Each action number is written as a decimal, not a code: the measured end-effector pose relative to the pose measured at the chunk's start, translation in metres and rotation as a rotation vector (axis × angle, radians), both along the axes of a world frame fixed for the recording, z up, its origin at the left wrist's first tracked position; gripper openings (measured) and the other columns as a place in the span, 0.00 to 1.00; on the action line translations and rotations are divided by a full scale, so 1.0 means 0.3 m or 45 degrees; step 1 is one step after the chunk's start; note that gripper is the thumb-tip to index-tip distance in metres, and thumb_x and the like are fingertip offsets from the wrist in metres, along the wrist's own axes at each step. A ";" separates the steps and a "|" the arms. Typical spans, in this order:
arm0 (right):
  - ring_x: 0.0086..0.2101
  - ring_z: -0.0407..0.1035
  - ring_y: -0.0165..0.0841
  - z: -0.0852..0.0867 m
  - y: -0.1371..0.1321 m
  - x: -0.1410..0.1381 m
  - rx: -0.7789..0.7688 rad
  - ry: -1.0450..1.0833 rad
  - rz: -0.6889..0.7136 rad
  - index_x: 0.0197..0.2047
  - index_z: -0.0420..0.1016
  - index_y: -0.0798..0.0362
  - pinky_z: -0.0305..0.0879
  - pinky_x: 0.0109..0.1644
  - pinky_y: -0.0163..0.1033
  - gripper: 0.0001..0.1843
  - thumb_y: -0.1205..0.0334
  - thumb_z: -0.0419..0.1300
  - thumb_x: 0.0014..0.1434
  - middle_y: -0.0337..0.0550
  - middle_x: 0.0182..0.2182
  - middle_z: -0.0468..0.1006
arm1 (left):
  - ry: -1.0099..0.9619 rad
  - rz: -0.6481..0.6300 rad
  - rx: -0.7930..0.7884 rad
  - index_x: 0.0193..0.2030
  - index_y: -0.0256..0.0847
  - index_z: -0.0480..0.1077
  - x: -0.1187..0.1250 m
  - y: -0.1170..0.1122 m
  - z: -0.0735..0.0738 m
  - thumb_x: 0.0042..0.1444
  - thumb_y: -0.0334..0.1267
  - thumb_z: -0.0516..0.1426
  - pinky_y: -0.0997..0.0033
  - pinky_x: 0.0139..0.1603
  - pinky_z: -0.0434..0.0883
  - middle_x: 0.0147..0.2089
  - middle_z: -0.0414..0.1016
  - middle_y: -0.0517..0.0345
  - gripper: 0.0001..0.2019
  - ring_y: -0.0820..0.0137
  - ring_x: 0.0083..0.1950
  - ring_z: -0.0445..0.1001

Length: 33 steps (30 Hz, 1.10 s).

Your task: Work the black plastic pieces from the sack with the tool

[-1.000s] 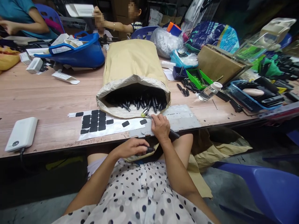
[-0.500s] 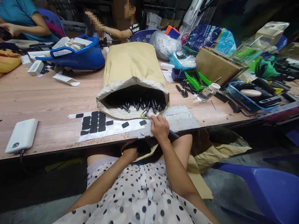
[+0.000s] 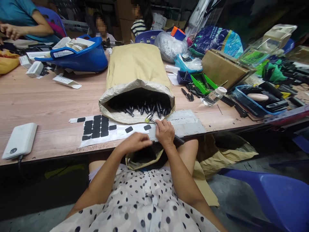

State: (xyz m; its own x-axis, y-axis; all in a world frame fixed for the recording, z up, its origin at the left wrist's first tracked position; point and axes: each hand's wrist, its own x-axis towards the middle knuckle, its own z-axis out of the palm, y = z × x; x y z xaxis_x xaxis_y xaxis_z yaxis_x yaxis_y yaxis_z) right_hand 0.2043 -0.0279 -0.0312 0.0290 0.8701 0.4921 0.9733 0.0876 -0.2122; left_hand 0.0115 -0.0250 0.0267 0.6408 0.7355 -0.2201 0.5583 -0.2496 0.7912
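Observation:
My right hand (image 3: 165, 132) is closed around a small hammer (image 3: 152, 120) at the table's front edge. The hammer's head has a yellow-green end, and its black grip sticks out behind my hand. My left hand (image 3: 136, 141) is above the mouth of an open paper sack (image 3: 130, 163) on my lap. Its fingers are curled together near the table edge, and whatever they hold is hidden. In front lies a large tan sack (image 3: 137, 64), its mouth facing me, with several black pen-like pieces (image 3: 145, 108) inside. A grey board (image 3: 188, 120) lies under my right hand.
A white sheet with black stickers (image 3: 96, 127) lies left of the board, and a white power bank (image 3: 21, 140) farther left. A blue basin (image 3: 79, 58) holds boxes. To the right are a green tray (image 3: 204, 83) and a bottle (image 3: 214, 96). People sit across the table.
My left hand has risen from the sack on my lap to the table's edge, close to my right hand. My right hand and the hammer stay put. A person across has lowered an arm.

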 end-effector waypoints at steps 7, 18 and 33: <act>0.38 0.60 0.39 -0.002 0.003 -0.006 0.002 0.024 -0.001 0.50 0.78 0.48 0.55 0.40 0.41 0.15 0.65 0.54 0.65 0.47 0.36 0.72 | 0.305 1.213 0.532 0.36 0.41 0.71 0.000 0.266 -0.005 0.57 0.50 0.59 0.57 0.46 0.72 0.42 0.78 0.44 0.13 0.52 0.47 0.77; 0.37 0.59 0.38 -0.002 0.002 -0.013 0.044 -0.069 -0.045 0.49 0.78 0.48 0.53 0.40 0.40 0.14 0.66 0.55 0.64 0.45 0.36 0.72 | 0.648 1.207 0.335 0.40 0.40 0.74 -0.015 0.242 0.034 0.55 0.40 0.59 0.57 0.44 0.72 0.43 0.80 0.42 0.08 0.49 0.48 0.79; 0.39 0.60 0.39 0.001 -0.004 -0.003 0.005 -0.047 -0.022 0.51 0.78 0.48 0.55 0.41 0.40 0.16 0.66 0.54 0.65 0.46 0.38 0.72 | -0.064 0.499 0.680 0.36 0.44 0.76 -0.022 0.061 -0.134 0.53 0.36 0.62 0.64 0.44 0.70 0.34 0.74 0.58 0.04 0.64 0.39 0.73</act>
